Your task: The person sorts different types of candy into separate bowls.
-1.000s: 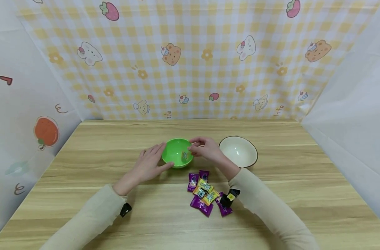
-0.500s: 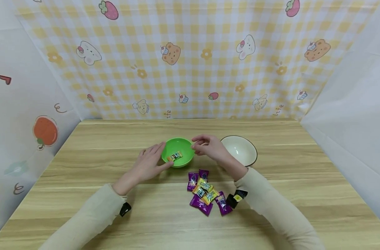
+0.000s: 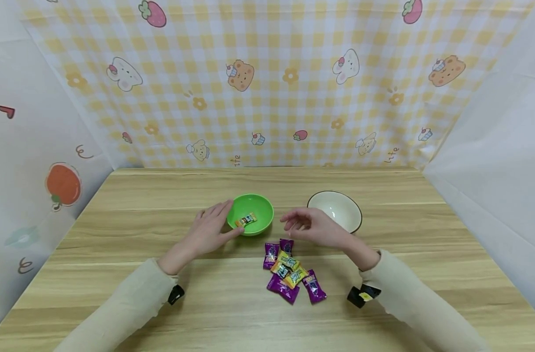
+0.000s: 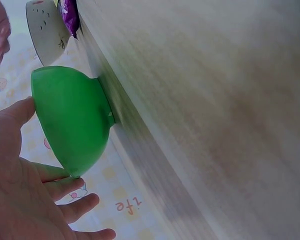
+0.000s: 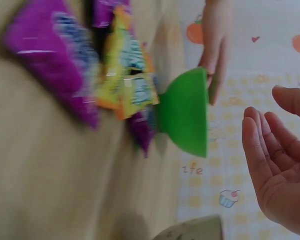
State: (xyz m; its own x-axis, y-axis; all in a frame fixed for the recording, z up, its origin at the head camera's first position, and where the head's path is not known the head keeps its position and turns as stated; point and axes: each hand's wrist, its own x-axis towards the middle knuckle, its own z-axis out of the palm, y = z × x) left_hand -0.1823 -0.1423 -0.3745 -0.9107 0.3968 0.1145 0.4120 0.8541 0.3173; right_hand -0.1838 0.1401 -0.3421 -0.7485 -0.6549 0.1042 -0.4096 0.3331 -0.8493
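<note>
My left hand (image 3: 208,230) rests against the left side of a small green bowl (image 3: 262,209), thumb at the near rim and the other fingers spread. In the left wrist view the thumb (image 4: 24,111) and fingertips touch the rim, the fingers fairly straight. One small yellow-orange wrapped candy (image 3: 246,220) lies inside the bowl. To the bowl's right, my right hand (image 3: 316,227) hovers with loosely bent fingers and holds nothing. Just below it on the table is a pile of wrapped candies: several purple ones (image 3: 314,287) and a few yellow ones (image 3: 296,277).
A white bowl (image 3: 335,211) with a dark rim stands behind the right hand, partly covered by it. The wooden table (image 3: 197,313) ends at a yellow checked cloth backdrop (image 3: 267,107), with white cloth at both sides.
The right hand has let go of the yellow candy, which now lies in the green bowl, and has moved right and nearer, over the pile's edge. The left hand stays at the bowl.
</note>
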